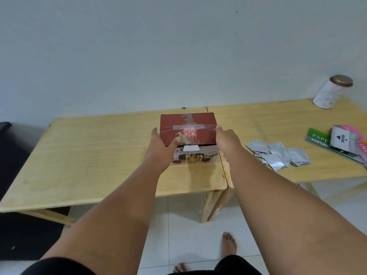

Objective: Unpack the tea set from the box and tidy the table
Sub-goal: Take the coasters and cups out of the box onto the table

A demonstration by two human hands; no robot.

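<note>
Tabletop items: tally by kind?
Red tea set box: 1
White canister with brown lid: 1
Stationery packs, stacked at the right edge: about 3
Silver foil sachets: pile overlaps, exact count unclear, roughly 8
Total: roughly 13

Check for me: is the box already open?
No. The red box has its lid flat and taped across, with the left hand and right hand on its sides.

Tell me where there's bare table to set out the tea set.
Left table: bare from the box to its left edge. Right table: a bare strip between box and canister. Crowded near the silver packets and stationery.
</note>
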